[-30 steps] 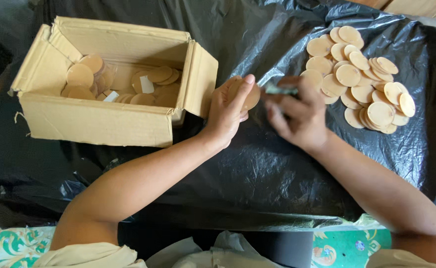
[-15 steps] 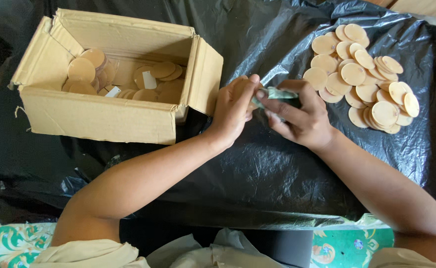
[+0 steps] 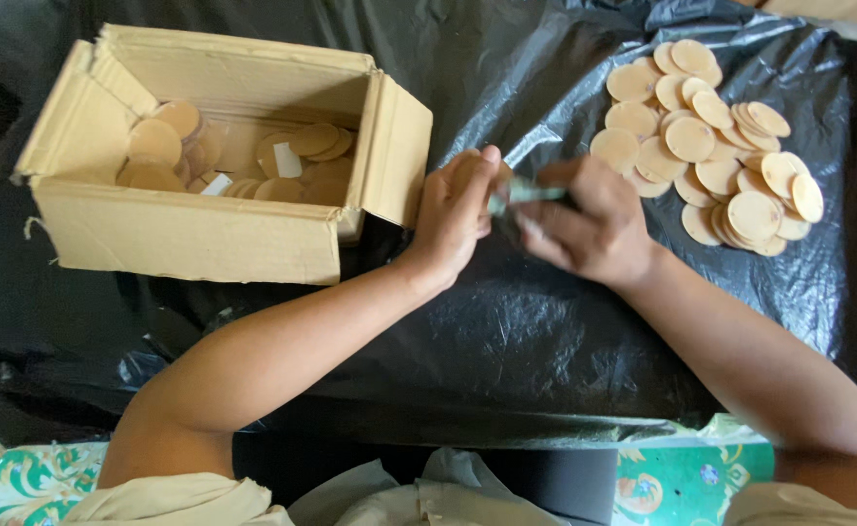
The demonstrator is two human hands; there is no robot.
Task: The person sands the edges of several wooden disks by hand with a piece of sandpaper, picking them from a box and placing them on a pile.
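While you are sitting over the black sheet [image 3: 506,341], your left hand [image 3: 457,214] is curling its fingers shut around a tan disc [image 3: 469,168], just right of the box [image 3: 194,234]. Your right hand [image 3: 589,224] is closing on a thin greenish tool [image 3: 526,194], its tip meeting the disc. That disc is looking light, thin and stiff, likely brittle, so you are best gripping it by the rim, not the flat face. Beneath, the plastic sheet is lying wrinkled and glossy, probably slippery. Farther out, a pile of discs [image 3: 716,161] is resting on the right and more are lying inside the open box on the left. Patterned green flooring [image 3: 19,477] is showing at the near edge.
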